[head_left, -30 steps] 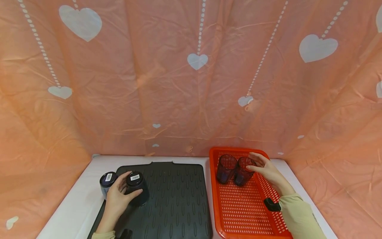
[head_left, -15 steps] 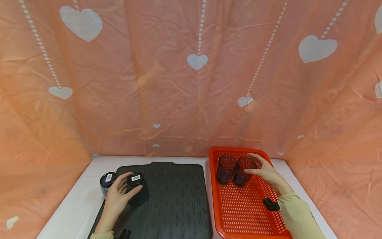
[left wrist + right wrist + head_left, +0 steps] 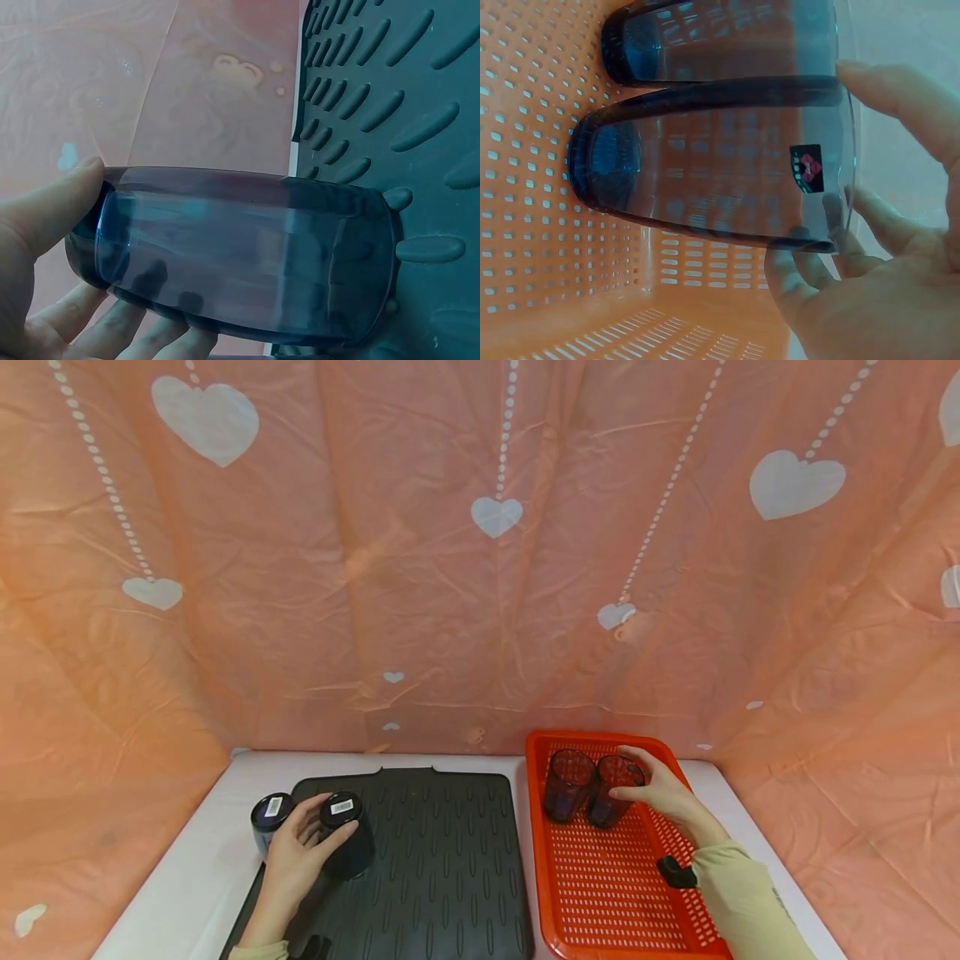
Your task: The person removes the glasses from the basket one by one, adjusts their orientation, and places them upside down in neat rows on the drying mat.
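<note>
My left hand (image 3: 294, 856) holds a dark tinted drinking glass (image 3: 348, 843) upside down on the black ridged drying mat (image 3: 442, 860). In the left wrist view its thumb and fingers (image 3: 127, 322) lie round the base end, and the rim end meets the mat. A second upturned glass (image 3: 272, 814) stands just left of that hand. Over in the orange basket (image 3: 551, 893), my right hand (image 3: 667, 789) grips an upright glass (image 3: 720, 165) near its rim, thumb on one side and fingers on the other. Another upright glass (image 3: 568, 785) stands against it on the left.
The perforated basket stands on the white table (image 3: 172, 868), to the right of the mat. Behind and at both sides hangs an orange sheet (image 3: 435, 610) with white hearts. A dark strap (image 3: 677, 872) sits at my right wrist.
My right hand has shifted a little to the left, its thumb and fingers coming further round the glass. The left hand and its glass have hardly moved.
</note>
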A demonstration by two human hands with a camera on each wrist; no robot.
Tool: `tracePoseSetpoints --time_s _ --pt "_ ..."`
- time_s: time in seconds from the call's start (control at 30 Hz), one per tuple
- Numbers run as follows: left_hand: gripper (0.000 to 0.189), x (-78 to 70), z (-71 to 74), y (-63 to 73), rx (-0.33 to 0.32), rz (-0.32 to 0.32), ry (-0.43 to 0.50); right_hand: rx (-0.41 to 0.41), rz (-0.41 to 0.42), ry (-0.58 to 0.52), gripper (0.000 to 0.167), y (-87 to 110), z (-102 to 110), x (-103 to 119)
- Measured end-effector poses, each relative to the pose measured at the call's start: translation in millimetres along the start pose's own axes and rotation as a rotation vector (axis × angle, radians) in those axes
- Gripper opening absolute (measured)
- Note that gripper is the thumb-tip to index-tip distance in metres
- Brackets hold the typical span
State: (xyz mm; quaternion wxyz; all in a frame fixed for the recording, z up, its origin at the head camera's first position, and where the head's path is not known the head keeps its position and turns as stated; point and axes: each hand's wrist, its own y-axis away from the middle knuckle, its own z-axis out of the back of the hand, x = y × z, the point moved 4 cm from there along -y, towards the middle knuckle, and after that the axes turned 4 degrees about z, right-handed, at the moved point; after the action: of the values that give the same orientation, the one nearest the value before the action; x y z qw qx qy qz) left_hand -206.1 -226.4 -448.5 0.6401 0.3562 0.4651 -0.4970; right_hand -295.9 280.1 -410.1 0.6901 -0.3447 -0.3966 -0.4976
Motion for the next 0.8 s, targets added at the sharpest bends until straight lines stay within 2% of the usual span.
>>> tracePoseSetpoints --time_s 0.23,0.4,0.8 --pt "0.075 1.3 -2.1 -1.7 -0.002 0.01 0.01 -0.018 -0.001 0.007 0.082 -1.1 -2.5 0.6" --pt "0.076 1.6 -2.3 -1.4 0.007 0.022 0.012 0.007 0.001 -0.04 0.081 -3.2 -4.7 -4.1" --pt "0.075 3.9 -2.7 -2.8 0.001 -0.002 0.018 0.021 0.014 -0.057 0.081 -3.9 -5.5 -7.4"
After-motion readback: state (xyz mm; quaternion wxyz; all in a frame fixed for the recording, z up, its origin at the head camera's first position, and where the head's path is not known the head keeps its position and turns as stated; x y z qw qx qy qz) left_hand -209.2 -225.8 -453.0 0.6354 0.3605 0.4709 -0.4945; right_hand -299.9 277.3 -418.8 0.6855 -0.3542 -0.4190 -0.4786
